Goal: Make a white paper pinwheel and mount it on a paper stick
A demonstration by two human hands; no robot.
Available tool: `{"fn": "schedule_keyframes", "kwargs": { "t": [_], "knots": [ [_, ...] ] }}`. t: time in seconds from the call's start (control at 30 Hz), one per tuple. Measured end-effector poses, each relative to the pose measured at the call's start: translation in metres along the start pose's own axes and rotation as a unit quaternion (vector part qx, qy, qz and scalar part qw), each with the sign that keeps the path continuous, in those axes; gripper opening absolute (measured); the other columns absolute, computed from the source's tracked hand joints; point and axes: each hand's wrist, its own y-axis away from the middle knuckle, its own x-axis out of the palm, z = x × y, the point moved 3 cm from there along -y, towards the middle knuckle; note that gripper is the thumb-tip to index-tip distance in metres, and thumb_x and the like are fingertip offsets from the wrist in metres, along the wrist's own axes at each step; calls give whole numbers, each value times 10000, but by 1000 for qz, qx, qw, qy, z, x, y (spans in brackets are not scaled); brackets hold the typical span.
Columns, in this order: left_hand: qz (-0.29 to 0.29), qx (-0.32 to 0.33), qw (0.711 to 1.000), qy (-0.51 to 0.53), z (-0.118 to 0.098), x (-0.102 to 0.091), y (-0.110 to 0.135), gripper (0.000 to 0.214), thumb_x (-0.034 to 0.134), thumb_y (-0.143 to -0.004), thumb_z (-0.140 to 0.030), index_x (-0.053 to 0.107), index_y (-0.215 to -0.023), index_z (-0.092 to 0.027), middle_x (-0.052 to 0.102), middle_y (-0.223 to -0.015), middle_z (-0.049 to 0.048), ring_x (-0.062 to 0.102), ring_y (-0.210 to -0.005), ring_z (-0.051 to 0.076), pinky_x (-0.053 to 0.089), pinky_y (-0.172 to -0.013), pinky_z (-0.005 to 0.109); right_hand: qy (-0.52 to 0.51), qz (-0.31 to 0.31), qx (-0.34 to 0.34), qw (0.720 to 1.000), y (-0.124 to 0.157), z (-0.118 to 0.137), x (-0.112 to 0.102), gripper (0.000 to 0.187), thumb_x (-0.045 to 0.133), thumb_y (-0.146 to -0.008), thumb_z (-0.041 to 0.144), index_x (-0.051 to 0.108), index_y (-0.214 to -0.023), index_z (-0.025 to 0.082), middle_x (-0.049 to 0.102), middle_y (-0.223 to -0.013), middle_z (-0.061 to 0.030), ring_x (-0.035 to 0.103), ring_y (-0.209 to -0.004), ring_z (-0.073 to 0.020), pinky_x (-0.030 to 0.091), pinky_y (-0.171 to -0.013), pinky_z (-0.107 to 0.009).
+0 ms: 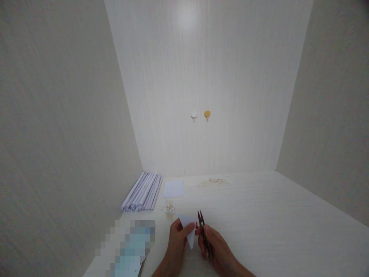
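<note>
Your left hand has its grip closed on a folded white paper triangle, pinched with the thumb on top, one corner pointing down towards you. Just right of the triangle, your right hand wraps its grip around dark metal spring snips, whose narrow blades point away from you with a slim gap between them. Left of the triangle and slightly beyond it, you have a small heap of white and yellowish bits on the pale wood-grained bench. Beyond the triangle, a little left, lies a flat white paper square; farther left is a stack of rolled white paper tubes. Left of the triangle and nearer you, a bluish object is too pixelated to identify. Beyond and above the triangle, the back wall carries a round white hook and a round gold hook
</note>
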Motion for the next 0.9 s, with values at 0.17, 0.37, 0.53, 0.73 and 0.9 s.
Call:
{"fn": "schedule_keyframes", "kwargs": {
  "t": [0.17,0.37,0.53,0.73,0.9],
  "knots": [
    [6,7,999,-37,-5,-2,0,199,660,-502,-240,560,-619,-114,588,-526,9,530,-502,132,406,-505,249,-50,-26,11,998,-3,5,0,346,600,-590,464,507,-667,139,381,-335,93,228,-281,-13,166,-305,-156],
    [87,21,988,-129,0,7,4,105,552,-566,-125,476,-637,-141,549,-480,-22,487,-405,91,388,-389,199,-52,-31,2,998,-5,5,-3,304,597,-619,426,497,-692,148,364,-285,106,222,-257,-19,148,-284,-152],
    [192,17,974,-121,9,14,5,195,549,-599,-184,359,-640,-188,522,-455,-52,431,-340,57,296,-278,134,-35,-36,5,999,-5,1,-6,323,629,-587,412,448,-545,147,359,-280,100,243,-249,-11,158,-290,-156],
    [238,10,967,-87,5,14,4,325,591,-582,-413,398,-672,-168,531,-464,-34,430,-344,43,304,-280,125,-46,-45,8,998,-4,5,-6,330,655,-558,397,449,-517,142,388,-295,84,284,-260,-15,152,-299,-162],
    [217,-4,974,-63,6,14,2,367,587,-565,-469,443,-682,-152,581,-505,8,546,-457,108,384,-350,163,-72,-39,-4,997,-6,8,-6,335,657,-567,376,430,-475,147,377,-305,81,290,-286,-22,157,-310,-166]
  ]
}}
